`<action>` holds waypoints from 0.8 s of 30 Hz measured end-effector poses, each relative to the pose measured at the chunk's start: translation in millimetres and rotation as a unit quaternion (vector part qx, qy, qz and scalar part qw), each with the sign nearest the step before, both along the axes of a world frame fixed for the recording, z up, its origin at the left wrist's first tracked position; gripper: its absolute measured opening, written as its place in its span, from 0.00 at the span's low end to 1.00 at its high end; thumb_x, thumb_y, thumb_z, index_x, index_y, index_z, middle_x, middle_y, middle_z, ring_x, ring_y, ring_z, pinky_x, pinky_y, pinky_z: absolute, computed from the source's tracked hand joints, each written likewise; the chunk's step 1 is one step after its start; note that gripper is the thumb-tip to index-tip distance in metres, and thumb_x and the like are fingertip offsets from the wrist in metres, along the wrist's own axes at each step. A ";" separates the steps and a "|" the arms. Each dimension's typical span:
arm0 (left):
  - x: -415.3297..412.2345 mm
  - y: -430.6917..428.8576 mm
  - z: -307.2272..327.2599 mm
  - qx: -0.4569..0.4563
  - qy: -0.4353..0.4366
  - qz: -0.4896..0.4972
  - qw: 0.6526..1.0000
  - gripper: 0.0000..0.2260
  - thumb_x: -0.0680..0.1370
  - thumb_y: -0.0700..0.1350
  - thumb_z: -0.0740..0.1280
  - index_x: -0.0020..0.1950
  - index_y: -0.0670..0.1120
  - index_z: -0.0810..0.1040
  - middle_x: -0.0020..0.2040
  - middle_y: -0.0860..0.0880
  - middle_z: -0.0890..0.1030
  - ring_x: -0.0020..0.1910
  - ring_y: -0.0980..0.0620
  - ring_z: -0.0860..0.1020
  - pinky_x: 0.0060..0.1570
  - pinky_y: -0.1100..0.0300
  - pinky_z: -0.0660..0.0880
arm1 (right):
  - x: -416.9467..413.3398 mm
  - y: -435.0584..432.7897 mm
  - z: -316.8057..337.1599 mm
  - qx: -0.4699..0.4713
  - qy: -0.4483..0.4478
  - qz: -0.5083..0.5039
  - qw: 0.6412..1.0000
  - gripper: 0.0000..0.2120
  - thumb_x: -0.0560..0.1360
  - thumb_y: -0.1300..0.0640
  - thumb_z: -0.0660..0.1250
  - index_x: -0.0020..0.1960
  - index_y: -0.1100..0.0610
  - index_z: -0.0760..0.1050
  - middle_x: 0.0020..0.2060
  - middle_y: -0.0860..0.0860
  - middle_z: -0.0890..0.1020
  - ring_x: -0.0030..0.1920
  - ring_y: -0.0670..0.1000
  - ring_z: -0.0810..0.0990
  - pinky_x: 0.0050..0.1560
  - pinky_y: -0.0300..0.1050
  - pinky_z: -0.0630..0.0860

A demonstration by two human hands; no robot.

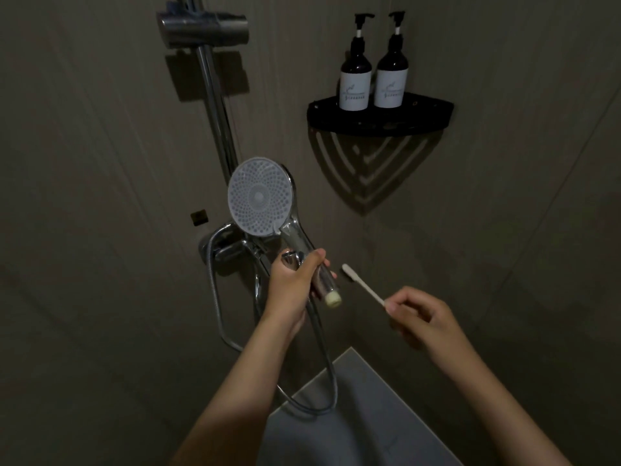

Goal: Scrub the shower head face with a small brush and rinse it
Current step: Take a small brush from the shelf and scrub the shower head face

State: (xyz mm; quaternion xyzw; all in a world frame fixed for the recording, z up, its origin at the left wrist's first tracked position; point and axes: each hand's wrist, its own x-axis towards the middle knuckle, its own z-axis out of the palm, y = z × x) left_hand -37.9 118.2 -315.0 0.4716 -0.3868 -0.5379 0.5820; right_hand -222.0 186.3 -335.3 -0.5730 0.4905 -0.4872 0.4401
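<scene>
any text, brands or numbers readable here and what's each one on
Left pump bottle: white label with a small logo and one line of print, too blurred to read.
Right pump bottle: same label, also unreadable.
Shower head, brush, corner shelf: no text visible.
</scene>
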 end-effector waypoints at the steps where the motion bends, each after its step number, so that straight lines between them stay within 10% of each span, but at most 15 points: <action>1: -2.6 0.8 0.9 0.008 0.010 -0.005 1.000 0.04 0.74 0.42 0.68 0.44 0.41 0.76 0.30 0.51 0.81 0.33 0.51 0.80 0.38 0.56 0.75 | 0.6 0.4 0.9 0.008 -0.018 0.002 1.000 0.08 0.75 0.63 0.64 0.42 0.68 0.74 0.27 0.57 0.70 0.24 0.45 0.66 0.24 0.32 0.60; 5: -12.2 6.7 6.3 0.064 0.067 -0.017 0.996 0.06 0.76 0.43 0.65 0.43 0.41 0.73 0.26 0.51 0.81 0.27 0.57 0.78 0.27 0.66 0.73 | 0.8 3.2 4.4 0.021 -0.055 0.029 0.998 0.09 0.73 0.60 0.63 0.42 0.67 0.74 0.22 0.50 0.70 0.22 0.43 0.64 0.23 0.31 0.58; 17: -12.3 14.6 1.9 0.159 0.238 -0.014 0.958 0.07 0.76 0.41 0.64 0.38 0.43 0.73 0.29 0.47 0.78 0.28 0.53 0.77 0.41 0.59 0.75 | -1.1 10.2 0.8 0.037 -0.030 0.064 0.997 0.07 0.74 0.65 0.64 0.40 0.68 0.75 0.26 0.55 0.71 0.23 0.40 0.68 0.25 0.28 0.63; 24: -26.7 19.1 -2.6 0.189 0.285 0.020 0.940 0.10 0.76 0.43 0.64 0.34 0.46 0.71 0.24 0.50 0.75 0.24 0.55 0.73 0.26 0.66 0.69 | 0.2 6.7 6.0 0.030 -0.060 0.066 0.996 0.06 0.74 0.64 0.65 0.41 0.67 0.75 0.23 0.49 0.72 0.23 0.40 0.68 0.25 0.27 0.63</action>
